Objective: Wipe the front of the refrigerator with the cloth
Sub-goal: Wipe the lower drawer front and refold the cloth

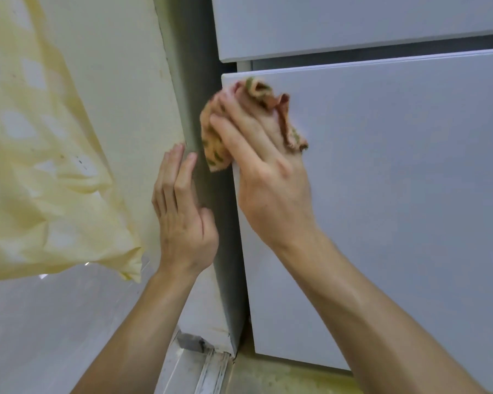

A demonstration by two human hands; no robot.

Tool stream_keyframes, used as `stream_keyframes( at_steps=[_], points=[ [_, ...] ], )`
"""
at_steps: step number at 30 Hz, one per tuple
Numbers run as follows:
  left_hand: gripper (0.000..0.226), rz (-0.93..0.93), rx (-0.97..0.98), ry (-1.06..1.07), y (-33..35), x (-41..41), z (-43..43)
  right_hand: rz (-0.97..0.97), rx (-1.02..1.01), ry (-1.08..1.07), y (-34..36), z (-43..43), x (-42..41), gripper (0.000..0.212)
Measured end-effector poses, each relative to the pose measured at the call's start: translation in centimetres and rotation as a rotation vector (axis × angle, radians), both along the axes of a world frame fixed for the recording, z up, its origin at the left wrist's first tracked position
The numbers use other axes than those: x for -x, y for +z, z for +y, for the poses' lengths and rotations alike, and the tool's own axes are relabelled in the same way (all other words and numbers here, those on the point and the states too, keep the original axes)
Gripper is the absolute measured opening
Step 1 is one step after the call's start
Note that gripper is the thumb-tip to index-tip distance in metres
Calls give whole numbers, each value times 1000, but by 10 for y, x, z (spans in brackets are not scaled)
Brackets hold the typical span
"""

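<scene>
The refrigerator's pale grey lower door (396,194) fills the right of the view, with the upper door (353,24) above it. An orange cloth with green marks (215,143) lies bunched against the lower door's top left corner. My right hand (265,172) presses the cloth flat onto the door with straight fingers. My left hand (182,209) rests with straight fingers on the cream wall edge beside the refrigerator's side.
A cream wall (120,81) stands left of the refrigerator, with a narrow dark gap between them. A yellowish curtain (40,166) hangs at the far left. A sliding-door track (211,371) runs along the floor below.
</scene>
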State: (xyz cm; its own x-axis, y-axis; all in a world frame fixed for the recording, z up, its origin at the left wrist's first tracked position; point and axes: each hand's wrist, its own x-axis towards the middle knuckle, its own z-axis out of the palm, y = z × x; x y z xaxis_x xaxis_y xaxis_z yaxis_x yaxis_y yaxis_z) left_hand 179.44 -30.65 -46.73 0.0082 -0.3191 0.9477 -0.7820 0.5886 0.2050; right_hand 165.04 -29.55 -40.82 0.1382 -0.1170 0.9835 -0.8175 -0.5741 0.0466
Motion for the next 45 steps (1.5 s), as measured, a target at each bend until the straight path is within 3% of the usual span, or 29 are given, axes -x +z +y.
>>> stream_keyframes(
  at_steps=[5,10,14,17,23,26,29,33,37,38,40,42,45],
  points=[
    [79,30,1,-17,-2,-1,0,266,-139,33,-97,15,24,45],
    [75,17,-13,-17,-6,8,4,562,-437,83,-234,34,75,73],
    [70,-48,-11,-16,-14,14,4,697,-600,49,-269,49,105,77],
    [69,-58,-7,-6,-19,15,3,596,-535,115,-244,52,100,65],
    [65,-32,-8,-7,-20,13,1,64,-113,-15,-111,32,60,50],
    [63,-28,-10,-36,-19,11,3,5,-51,-94,-124,23,40,56],
    [60,-28,-8,-66,-20,10,3,212,-137,-104,-201,23,38,63],
    [55,-27,-4,-101,-29,15,6,711,-568,6,-308,41,62,71],
    [54,-106,50,-142,-45,27,7,979,-743,-22,-341,54,97,78],
    [54,-117,63,-142,-50,32,7,987,-720,-29,-341,55,102,71],
    [54,-145,76,-138,-57,40,9,848,-612,13,-328,58,107,46],
    [55,-170,73,-130,-63,46,12,626,-545,79,-291,62,111,42],
    [56,-175,70,-121,-67,53,14,325,-274,16,-209,66,133,41]
  ],
)
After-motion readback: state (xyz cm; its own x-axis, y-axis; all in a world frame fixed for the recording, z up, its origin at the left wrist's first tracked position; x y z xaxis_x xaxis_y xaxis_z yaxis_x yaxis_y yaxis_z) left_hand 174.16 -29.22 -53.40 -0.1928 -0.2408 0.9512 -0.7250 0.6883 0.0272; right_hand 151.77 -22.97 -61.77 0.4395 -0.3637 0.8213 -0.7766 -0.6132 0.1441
